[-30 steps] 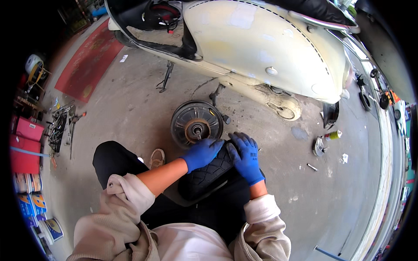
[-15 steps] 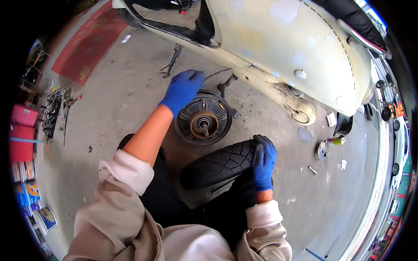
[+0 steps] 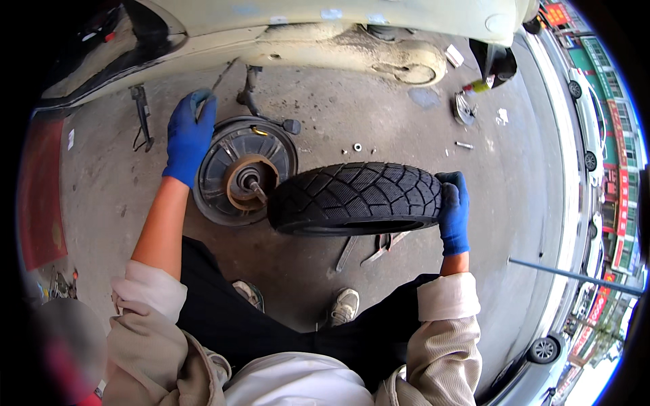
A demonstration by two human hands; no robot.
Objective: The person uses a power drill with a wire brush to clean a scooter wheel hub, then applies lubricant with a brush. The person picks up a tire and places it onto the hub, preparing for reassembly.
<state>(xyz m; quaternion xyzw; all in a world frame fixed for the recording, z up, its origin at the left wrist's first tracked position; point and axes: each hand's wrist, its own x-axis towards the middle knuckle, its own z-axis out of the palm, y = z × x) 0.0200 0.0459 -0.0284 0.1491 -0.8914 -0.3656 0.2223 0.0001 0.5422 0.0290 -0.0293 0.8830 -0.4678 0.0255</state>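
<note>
My right hand point(image 3: 454, 210), in a blue glove with dark fingertips, grips the right end of a black scooter tyre point(image 3: 365, 193). The tyre is tilted, its blocky tread upward and its open side facing me. Its left end overlaps the edge of a wheel hub point(image 3: 230, 152) on the ground; whether they touch I cannot tell. The hub is dark, with a rusty ring and an axle at its centre. At the hub's upper left, my gloved left hand point(image 3: 189, 135) is raised with fingers slightly apart, and nothing shows between them. A thin dark cable point(image 3: 225, 74) passes just beyond the fingertips.
A cream scooter body point(image 3: 325, 57) spans the far side, with its stand point(image 3: 141, 115) lowered on the left. Near my shoes, pliers-like tools point(image 3: 384, 247) lie beneath the tyre. A nut point(image 3: 357, 147), a bolt point(image 3: 464, 145) and a metal part point(image 3: 464, 108) are scattered on the concrete.
My view has swung rightward. My right hand has lifted the tyre from beside my legs and brought it up against the hub's right side. My left hand stays by the hub's upper left.
</note>
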